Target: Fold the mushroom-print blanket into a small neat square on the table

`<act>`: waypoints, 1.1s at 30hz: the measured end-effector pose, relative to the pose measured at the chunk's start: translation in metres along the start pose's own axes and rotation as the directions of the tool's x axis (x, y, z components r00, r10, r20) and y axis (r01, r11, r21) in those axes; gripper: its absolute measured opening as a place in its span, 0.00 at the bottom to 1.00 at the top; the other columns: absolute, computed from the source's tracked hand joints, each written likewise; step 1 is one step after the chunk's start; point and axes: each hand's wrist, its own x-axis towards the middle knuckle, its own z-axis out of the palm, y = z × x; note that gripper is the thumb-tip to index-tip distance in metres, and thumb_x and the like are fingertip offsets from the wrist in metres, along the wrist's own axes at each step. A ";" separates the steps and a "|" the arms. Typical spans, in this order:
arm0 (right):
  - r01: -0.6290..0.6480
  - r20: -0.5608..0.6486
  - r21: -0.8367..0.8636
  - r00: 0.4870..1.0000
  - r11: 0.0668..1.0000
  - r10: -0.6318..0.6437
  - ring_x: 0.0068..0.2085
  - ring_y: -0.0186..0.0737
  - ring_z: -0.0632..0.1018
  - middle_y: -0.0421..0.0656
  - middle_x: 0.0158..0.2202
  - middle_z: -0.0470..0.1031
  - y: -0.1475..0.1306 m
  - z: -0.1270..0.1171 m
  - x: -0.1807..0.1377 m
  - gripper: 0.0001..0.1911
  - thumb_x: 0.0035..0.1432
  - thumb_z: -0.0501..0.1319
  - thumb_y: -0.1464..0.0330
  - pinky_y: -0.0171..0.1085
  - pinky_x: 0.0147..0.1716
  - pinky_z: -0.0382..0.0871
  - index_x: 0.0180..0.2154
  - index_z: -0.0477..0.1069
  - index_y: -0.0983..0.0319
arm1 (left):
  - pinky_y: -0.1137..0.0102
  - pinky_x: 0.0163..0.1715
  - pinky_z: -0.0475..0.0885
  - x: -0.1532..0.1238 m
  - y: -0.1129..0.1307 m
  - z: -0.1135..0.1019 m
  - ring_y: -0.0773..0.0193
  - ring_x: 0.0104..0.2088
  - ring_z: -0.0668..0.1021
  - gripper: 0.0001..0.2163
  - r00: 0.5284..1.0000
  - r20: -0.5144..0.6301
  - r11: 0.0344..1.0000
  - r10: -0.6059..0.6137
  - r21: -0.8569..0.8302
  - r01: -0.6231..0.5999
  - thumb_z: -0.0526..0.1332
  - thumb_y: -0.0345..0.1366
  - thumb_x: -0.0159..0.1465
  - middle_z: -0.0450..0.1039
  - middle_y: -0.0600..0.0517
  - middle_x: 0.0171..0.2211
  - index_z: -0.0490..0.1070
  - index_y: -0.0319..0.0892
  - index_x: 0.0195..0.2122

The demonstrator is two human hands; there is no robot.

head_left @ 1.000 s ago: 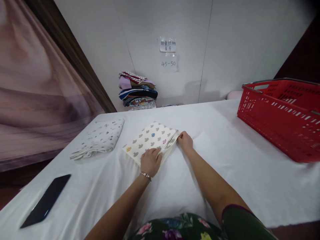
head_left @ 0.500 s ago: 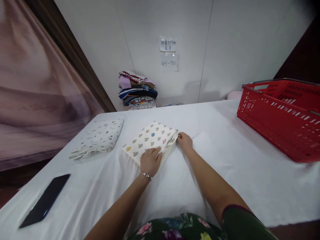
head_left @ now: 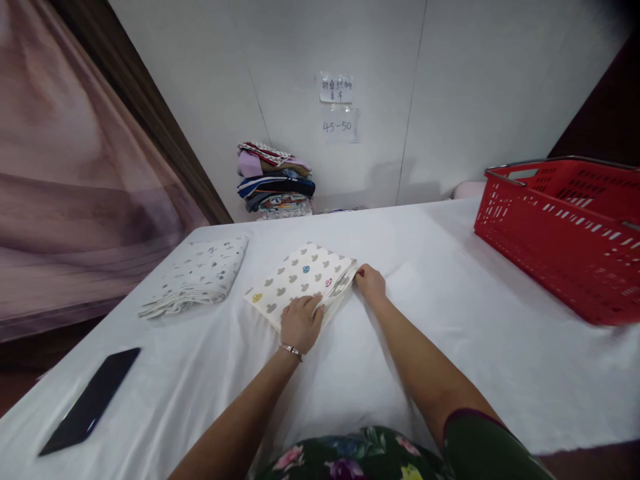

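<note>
A folded cream cloth (head_left: 295,273) with grey mushroom shapes and a few coloured ones lies in the middle of the table, turned at an angle. On its near edge rests my left hand (head_left: 301,323), the fingers lying over the top and the thumb along the folded layers. My right hand (head_left: 371,283) is closed at the right corner, its fingertips pinching the cloth's layered edge. To the left lies a second folded cloth (head_left: 200,273), white with small dark prints, apart from both hands.
A black phone-like slab (head_left: 93,400) lies at the front left of the white-covered table (head_left: 440,373). On the right stands a red plastic basket (head_left: 560,260). Several folded fabrics (head_left: 275,183) are stacked behind the table, against a wall with paper signs (head_left: 336,88). A pinkish curtain (head_left: 75,173) hangs on the left.
</note>
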 end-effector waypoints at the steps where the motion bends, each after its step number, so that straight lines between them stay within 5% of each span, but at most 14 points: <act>1: 0.006 -0.001 -0.002 1.000 1.000 -0.006 0.35 0.37 0.73 0.39 0.31 0.75 0.000 0.000 0.000 0.08 0.55 0.53 0.66 0.33 0.30 0.57 0.33 0.71 0.56 | 0.60 0.45 0.66 0.000 0.000 0.000 0.57 0.46 0.72 0.15 1.000 -0.001 1.000 0.001 0.000 -0.001 0.51 0.41 0.64 0.73 0.49 0.44 0.71 0.47 0.48; 26: 0.092 0.052 -0.025 0.995 0.995 -0.091 0.40 0.38 0.73 0.38 0.39 0.76 -0.003 -0.003 0.001 0.13 0.57 0.51 0.65 0.33 0.33 0.60 0.40 0.72 0.54 | 0.62 0.45 0.66 0.001 0.000 -0.002 0.58 0.46 0.72 0.15 1.000 0.026 1.000 -0.018 -0.013 0.018 0.51 0.40 0.64 0.73 0.50 0.45 0.70 0.48 0.49; 33: 0.061 0.026 -0.009 0.998 0.998 -0.061 0.40 0.38 0.72 0.40 0.39 0.74 -0.003 0.001 0.003 0.14 0.58 0.52 0.67 0.34 0.35 0.60 0.47 0.66 0.56 | 0.62 0.45 0.66 0.002 -0.001 -0.001 0.58 0.47 0.72 0.15 0.999 0.031 1.000 -0.020 -0.001 0.020 0.51 0.40 0.64 0.73 0.50 0.45 0.70 0.48 0.49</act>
